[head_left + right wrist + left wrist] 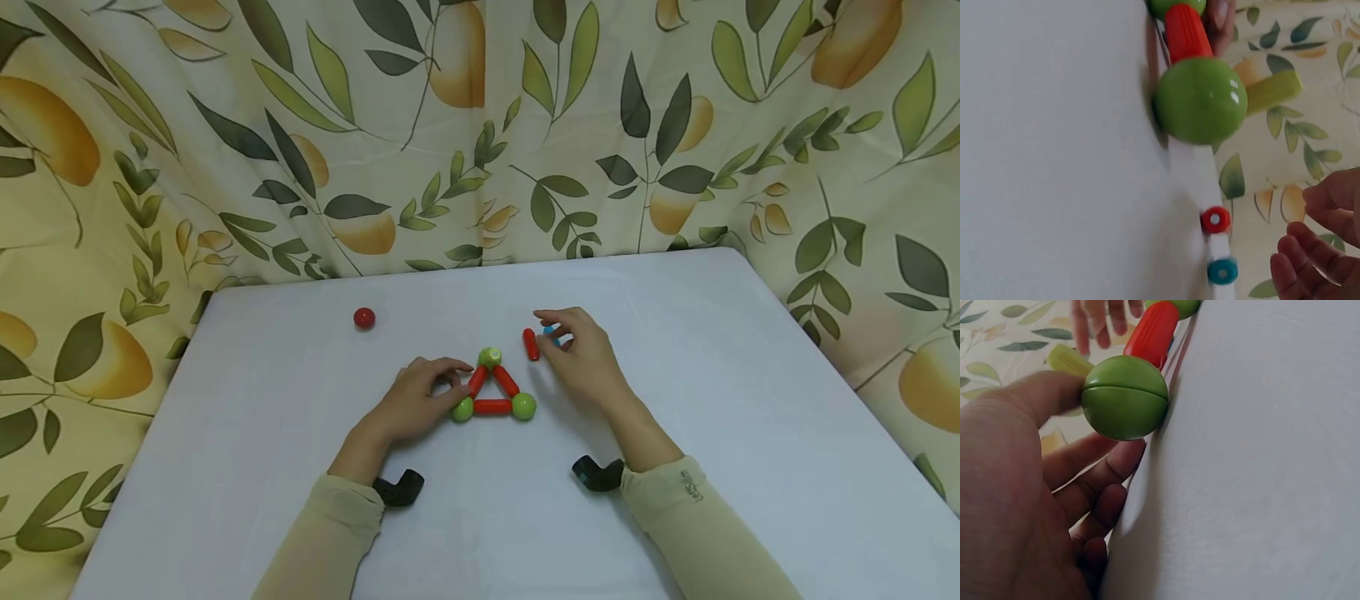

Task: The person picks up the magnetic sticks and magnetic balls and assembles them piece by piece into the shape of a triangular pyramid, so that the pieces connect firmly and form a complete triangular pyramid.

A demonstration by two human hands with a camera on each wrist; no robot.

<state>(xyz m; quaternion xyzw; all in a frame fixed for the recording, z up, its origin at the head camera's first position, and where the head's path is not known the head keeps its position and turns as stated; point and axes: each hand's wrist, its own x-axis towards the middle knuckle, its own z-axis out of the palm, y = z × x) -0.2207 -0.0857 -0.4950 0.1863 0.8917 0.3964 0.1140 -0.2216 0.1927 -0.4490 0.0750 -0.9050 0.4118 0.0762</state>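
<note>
On the table lies a triangle of red magnetic building rods (492,407) joined by green balls (523,406). A yellow-green rod (1275,91) rises from the far ball. My left hand (415,398) holds the near-left ball (1125,398), its thumb against the ball and its fingers curled around behind. Right of the triangle, a loose red rod (531,344) lies beside a blue rod (551,336), which is partly hidden by my right hand (585,354). That hand hovers over the blue rod with thumb and fingers apart and nothing between them.
A dark red ball (364,317) sits at the far left of the white table (247,467). Behind the table hangs a curtain (450,167) printed with leaves and fruit. Black wrist devices (598,473) stick out from both cuffs.
</note>
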